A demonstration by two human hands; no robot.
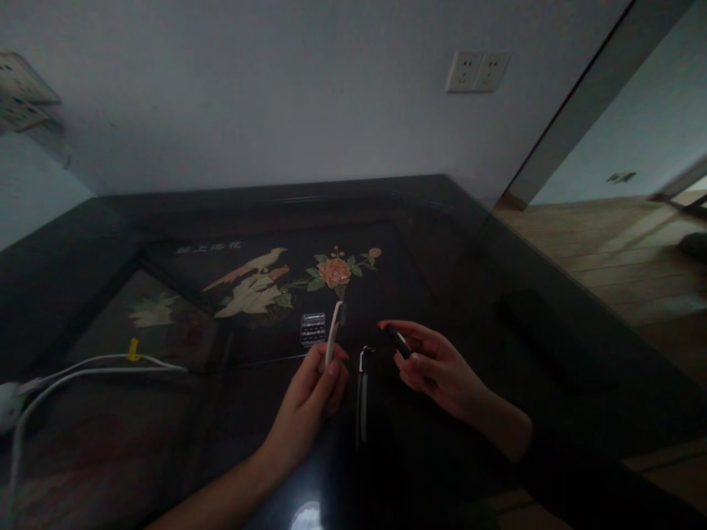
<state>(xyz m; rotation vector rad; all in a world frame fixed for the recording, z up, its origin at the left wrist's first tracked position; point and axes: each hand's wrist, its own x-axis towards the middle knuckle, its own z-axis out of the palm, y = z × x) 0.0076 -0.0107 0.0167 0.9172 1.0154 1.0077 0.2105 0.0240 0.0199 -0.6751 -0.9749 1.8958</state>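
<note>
My left hand (317,386) is closed around the handle of a pale toothbrush (332,335), held upright with its dark bristles facing right. In my right hand (436,366), pinched between thumb and fingers, is a small black oblong piece (396,341) with a white patch; its exact kind is unclear in the dim light. Between the hands, a slim white-and-dark item (362,397) with a dark tip lies lengthwise on the tabletop. Just left of the toothbrush sits a small clear box (313,329) with rows of compartments.
The dark glossy table (442,280) carries a bird-and-flower picture (334,272). White cables (99,370) with a yellow tie (133,350) run across its left side. On the right is a dark flat object (546,335). A wall with sockets (478,71) stands behind.
</note>
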